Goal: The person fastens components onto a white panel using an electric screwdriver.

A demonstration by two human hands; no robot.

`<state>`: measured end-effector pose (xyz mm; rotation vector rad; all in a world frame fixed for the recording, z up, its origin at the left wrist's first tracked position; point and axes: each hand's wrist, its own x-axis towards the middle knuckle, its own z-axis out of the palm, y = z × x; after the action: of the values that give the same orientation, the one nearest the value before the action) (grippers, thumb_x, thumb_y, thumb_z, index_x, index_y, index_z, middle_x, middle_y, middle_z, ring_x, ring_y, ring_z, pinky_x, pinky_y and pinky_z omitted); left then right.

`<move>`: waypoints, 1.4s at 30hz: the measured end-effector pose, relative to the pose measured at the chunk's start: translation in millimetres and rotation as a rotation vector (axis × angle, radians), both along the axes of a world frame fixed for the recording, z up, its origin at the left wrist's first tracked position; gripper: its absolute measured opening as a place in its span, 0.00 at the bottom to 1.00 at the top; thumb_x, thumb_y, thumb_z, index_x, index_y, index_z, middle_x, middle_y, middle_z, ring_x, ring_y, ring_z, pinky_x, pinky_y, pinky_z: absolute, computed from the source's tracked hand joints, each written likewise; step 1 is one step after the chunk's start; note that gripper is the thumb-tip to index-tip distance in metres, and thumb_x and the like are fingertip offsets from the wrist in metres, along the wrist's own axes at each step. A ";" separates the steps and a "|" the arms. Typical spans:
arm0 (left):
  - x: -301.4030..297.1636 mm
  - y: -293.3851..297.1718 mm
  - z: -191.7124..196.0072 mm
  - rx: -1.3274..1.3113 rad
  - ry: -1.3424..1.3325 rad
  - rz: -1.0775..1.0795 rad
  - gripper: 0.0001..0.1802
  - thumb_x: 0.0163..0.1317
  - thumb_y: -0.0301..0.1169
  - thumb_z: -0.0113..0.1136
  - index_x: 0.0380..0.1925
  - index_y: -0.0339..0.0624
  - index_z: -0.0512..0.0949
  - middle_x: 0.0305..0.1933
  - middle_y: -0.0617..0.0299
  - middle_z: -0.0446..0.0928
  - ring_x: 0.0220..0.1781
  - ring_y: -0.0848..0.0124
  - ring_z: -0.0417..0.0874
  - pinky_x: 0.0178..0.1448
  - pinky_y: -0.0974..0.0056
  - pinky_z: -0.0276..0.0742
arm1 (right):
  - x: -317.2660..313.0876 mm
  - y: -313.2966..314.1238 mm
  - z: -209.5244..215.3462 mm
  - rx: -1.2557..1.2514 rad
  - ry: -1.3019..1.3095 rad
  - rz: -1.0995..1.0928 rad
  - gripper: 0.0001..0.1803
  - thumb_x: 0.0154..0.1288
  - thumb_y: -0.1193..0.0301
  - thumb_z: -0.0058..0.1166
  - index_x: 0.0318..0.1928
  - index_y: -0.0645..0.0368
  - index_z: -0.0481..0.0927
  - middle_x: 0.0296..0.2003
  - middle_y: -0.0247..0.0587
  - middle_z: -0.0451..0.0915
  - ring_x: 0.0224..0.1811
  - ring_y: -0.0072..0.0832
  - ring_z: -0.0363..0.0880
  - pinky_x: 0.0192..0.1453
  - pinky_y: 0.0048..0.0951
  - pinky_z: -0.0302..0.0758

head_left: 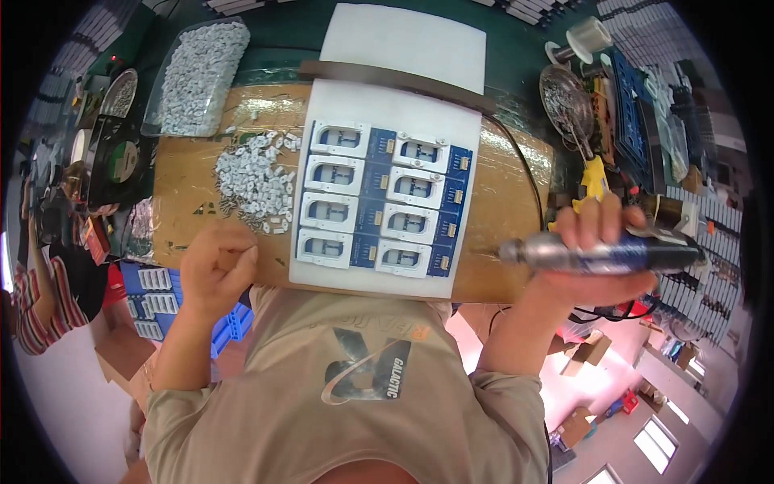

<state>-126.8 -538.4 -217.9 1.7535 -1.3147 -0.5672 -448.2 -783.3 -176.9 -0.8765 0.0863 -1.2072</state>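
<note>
My right hand (592, 234) is wrapped round an electric screwdriver (597, 256), its silver tip pointing left, to the right of the white foam sheet (387, 105). On that sheet lie blue circuit boards (372, 177) with several white plastic frames (329, 211) in two columns. Screw heads show on the upper right frame (421, 151). At the board's left edge my left hand (219, 270) is closed, its fingers curled together; whatever they hold is hidden. Just beyond it is a heap of small white plastic pieces (256, 177) mixed with screws (234, 211).
A clear tub (153, 105) full of white pieces stands at the far left. A dark bar (395, 84) crosses the foam sheet. A metal dish of screws (568, 105), a yellow-handled tool (595, 179) and a solder spool (587, 39) sit at the right. A person's striped sleeve (36, 310) shows far left.
</note>
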 end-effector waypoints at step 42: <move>-2.8 -26.8 -14.7 -0.108 -0.465 -0.076 0.07 0.46 0.30 0.68 0.26 0.45 0.79 0.30 0.63 0.73 0.33 0.63 0.76 0.36 0.60 0.71 | 18.9 32.1 -19.4 -0.406 0.477 -0.345 0.41 0.60 0.43 0.54 0.61 0.59 0.59 0.37 0.44 0.66 0.31 0.33 0.70 0.34 0.34 0.69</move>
<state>-129.6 -565.3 -232.5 1.8145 -1.6990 -0.1225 -429.2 -751.2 -196.3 -1.5452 0.4002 -1.3333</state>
